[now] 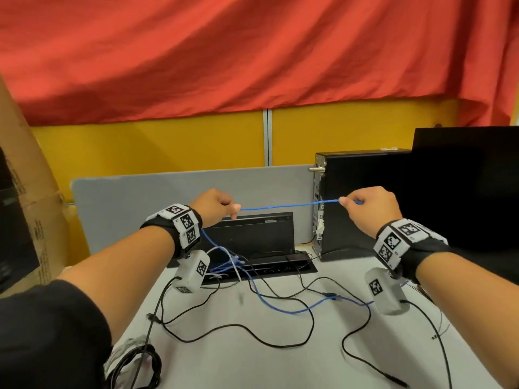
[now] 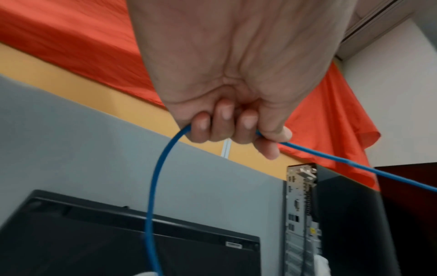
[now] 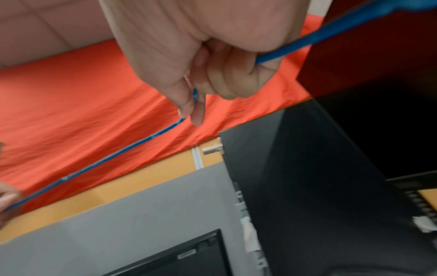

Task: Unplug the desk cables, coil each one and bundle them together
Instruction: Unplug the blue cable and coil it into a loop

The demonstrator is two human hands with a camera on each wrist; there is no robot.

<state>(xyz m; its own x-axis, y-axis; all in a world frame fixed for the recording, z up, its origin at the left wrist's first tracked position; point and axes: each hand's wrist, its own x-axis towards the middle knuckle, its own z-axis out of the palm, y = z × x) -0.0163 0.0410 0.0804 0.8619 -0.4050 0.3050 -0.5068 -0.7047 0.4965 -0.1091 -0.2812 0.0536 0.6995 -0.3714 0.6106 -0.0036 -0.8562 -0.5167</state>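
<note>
A blue cable (image 1: 289, 205) runs taut between my two raised hands above the desk. My left hand (image 1: 222, 206) grips it in a fist, and the cable (image 2: 153, 186) drops from the little-finger side in a curve toward the desk. My right hand (image 1: 362, 202) pinches the cable (image 3: 113, 155) between thumb and forefinger, the rest passing through the curled fingers. More blue cable (image 1: 283, 306) loops across the desk. Long black cables (image 1: 238, 329) snake over the desk, and a coiled black bundle (image 1: 137, 366) lies at the near left.
A black desktop tower (image 1: 362, 200) stands at the right with a dark monitor (image 1: 466, 186) beside it. A black keyboard (image 1: 250, 237) leans on the grey divider (image 1: 168, 197) above the open cable tray (image 1: 280, 269). Cardboard (image 1: 25, 206) stands at the left.
</note>
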